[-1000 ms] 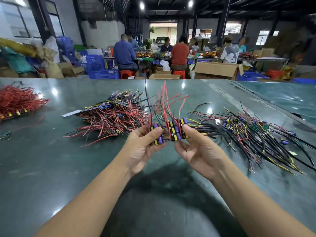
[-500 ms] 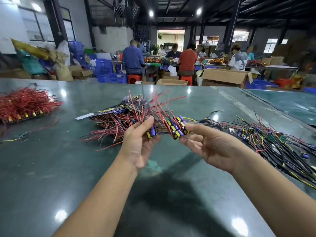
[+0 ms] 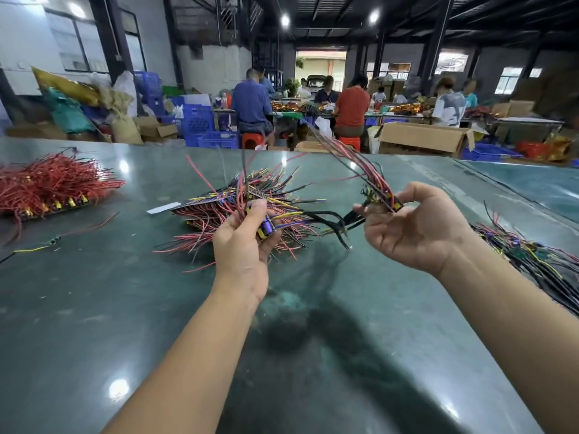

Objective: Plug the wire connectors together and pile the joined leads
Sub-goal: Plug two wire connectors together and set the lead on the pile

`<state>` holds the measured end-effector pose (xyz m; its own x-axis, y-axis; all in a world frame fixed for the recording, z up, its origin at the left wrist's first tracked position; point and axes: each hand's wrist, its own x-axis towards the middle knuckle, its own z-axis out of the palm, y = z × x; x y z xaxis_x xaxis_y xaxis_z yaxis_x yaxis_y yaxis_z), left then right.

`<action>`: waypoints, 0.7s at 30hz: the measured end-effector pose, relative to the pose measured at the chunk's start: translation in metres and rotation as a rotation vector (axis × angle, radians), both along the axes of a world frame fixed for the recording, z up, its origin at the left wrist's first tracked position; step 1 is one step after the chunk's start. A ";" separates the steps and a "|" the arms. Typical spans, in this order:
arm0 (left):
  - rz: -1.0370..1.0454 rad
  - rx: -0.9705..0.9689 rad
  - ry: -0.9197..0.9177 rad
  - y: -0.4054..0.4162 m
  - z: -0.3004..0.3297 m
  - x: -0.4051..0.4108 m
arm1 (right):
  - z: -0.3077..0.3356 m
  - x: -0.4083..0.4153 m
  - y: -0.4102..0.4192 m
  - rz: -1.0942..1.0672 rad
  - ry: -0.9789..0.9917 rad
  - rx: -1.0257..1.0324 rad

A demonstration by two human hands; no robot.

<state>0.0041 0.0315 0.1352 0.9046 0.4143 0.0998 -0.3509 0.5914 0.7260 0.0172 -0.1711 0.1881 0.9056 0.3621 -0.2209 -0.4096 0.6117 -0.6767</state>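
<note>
My left hand (image 3: 244, 242) grips a joined lead with a purple and yellow connector (image 3: 267, 228), held just above the pile of joined red, black and yellow leads (image 3: 219, 211) at the table's middle. My right hand (image 3: 410, 227) pinches a small bundle of leads with yellow and black connectors (image 3: 380, 197); their red and black wires trail up and away to the left. Black, yellow and purple wires (image 3: 326, 219) hang between the two hands. A heap of loose leads (image 3: 529, 255) lies at the right edge.
A bundle of red wires with yellow ends (image 3: 47, 186) lies at the far left on the dark green table (image 3: 125, 308). A single yellow lead (image 3: 34, 248) lies near it. Beyond the table's far edge, people sit working among cardboard boxes and blue crates.
My hands have moved apart: the right hand has pulled its bundle up and to the right, and the left hand holds its lead over the middle pile. The view has swung left.
</note>
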 end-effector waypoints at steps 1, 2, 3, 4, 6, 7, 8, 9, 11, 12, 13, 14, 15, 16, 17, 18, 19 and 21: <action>0.033 -0.014 -0.006 0.000 0.000 0.000 | 0.001 0.004 -0.001 -0.019 -0.020 0.019; 0.073 -0.030 -0.019 0.000 0.001 0.000 | 0.002 0.008 -0.002 -0.037 -0.033 0.041; 0.114 -0.046 -0.046 0.001 0.003 0.000 | 0.002 0.014 -0.003 -0.056 -0.044 0.046; 0.153 -0.056 -0.084 0.002 0.006 -0.001 | 0.002 0.018 -0.004 -0.077 -0.060 0.023; 0.227 -0.054 -0.170 0.006 0.015 -0.005 | -0.005 0.027 -0.001 -0.115 -0.092 -0.083; 0.261 -0.043 -0.209 0.008 0.020 -0.007 | -0.011 0.031 0.003 -0.133 -0.094 -0.144; 0.290 -0.033 -0.244 0.008 0.025 -0.009 | -0.019 0.035 0.009 -0.142 -0.086 -0.211; 0.312 -0.028 -0.272 0.009 0.029 -0.012 | -0.029 0.038 0.016 -0.141 -0.073 -0.287; 0.345 -0.009 -0.308 0.007 0.033 -0.016 | -0.046 0.040 0.032 -0.129 -0.075 -0.514; 0.349 0.016 -0.323 0.006 0.033 -0.018 | -0.054 0.040 0.038 -0.137 -0.121 -0.715; 0.342 0.048 -0.338 0.003 0.034 -0.019 | -0.061 0.041 0.041 -0.143 -0.202 -0.952; 0.315 0.073 -0.349 0.000 0.033 -0.021 | -0.067 0.041 0.042 -0.148 -0.296 -1.228; 0.269 0.080 -0.357 -0.004 0.032 -0.022 | -0.071 0.039 0.041 -0.155 -0.381 -1.506; 0.206 0.066 -0.357 -0.009 0.030 -0.023 | -0.071 0.034 0.039 -0.184 -0.453 -1.695; 0.133 0.035 -0.351 -0.015 0.027 -0.023 | -0.067 0.027 0.038 -0.237 -0.522 -1.726; 0.054 0.001 -0.338 -0.021 0.024 -0.023 | -0.061 0.018 0.038 -0.275 -0.582 -1.618; -0.020 -0.029 -0.318 -0.027 0.020 -0.024 | -0.055 0.007 0.038 -0.283 -0.609 -1.399; -0.143 -0.078 -0.272 -0.040 0.011 -0.025 | -0.042 -0.018 0.038 -0.166 -0.591 -0.950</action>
<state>-0.0208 -0.0090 0.1461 0.8987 0.3005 0.3194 -0.4354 0.6990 0.5674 -0.0006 -0.1335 0.1458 0.9805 0.1411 0.1368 0.1676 -0.2366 -0.9571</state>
